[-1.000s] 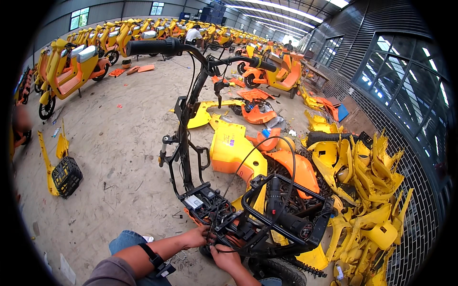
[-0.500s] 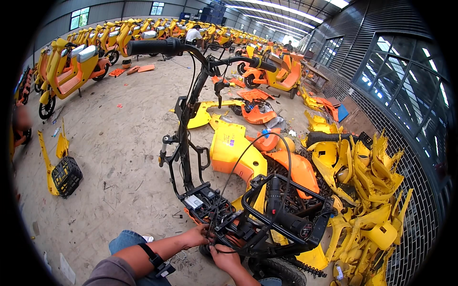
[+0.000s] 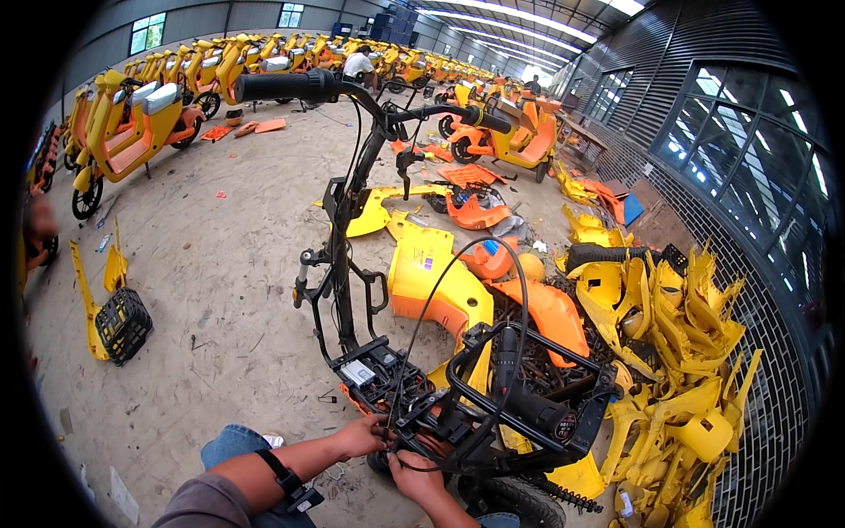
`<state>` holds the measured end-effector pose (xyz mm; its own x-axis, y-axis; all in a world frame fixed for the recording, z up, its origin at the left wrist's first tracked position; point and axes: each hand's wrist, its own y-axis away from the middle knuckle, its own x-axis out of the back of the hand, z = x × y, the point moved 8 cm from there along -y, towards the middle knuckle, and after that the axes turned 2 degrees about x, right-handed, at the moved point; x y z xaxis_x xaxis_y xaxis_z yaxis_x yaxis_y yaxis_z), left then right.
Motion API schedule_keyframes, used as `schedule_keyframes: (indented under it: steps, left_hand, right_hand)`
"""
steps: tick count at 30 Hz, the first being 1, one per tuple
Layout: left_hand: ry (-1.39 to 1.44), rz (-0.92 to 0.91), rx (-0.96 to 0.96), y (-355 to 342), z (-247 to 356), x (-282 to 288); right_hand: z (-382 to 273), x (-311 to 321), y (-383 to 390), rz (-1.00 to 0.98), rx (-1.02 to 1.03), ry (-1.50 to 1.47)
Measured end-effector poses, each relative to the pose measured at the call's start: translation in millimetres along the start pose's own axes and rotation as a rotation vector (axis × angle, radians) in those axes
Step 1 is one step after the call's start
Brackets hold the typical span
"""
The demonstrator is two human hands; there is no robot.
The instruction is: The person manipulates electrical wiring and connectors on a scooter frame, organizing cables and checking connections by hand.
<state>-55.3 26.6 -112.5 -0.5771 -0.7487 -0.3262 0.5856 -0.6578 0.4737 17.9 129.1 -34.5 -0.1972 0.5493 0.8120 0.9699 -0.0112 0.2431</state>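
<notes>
A stripped black scooter frame with handlebars, wiring and a controller box stands in front of me. My left hand reaches into the lower wiring, fingers curled around something too obscured to name. Just to its right, my right hand is closed low on the frame, beside the bottom of a long black cable; I cannot make out what it grips. The cable arches over the frame past a black cylindrical part. A rear tyre and spring sit below.
Yellow panels are heaped along the brick wall at right, with orange panels beside them. A black basket lies left on the concrete floor. Rows of yellow scooters stand behind; two people are in the distance.
The loop of black cable has risen slightly and shifted a little to the left. My hands stay in nearly the same places.
</notes>
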Motion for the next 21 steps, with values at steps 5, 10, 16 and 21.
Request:
schedule_keyframes:
  steps: [5, 10, 16, 21]
  left_hand:
    - [-0.124, -0.029, -0.013, 1.6, 2.8, -4.3]
    - [-0.179, -0.051, -0.027, 4.4, 6.0, -7.2]
    - [-0.280, -0.060, -0.089, 4.1, 4.7, -8.3]
    - [-0.268, -0.076, -0.070, 5.0, 7.3, -11.1]
  right_hand:
    - [0.9, -0.6, 0.8, 0.047, 0.034, -0.020]
    - [-4.0, 3.2, 0.9, 0.048, 0.052, -0.001]
    - [-7.5, 6.1, 1.6, 0.087, 0.085, 0.006]
    - [-6.3, 5.4, 0.2, 0.077, 0.074, 0.016]
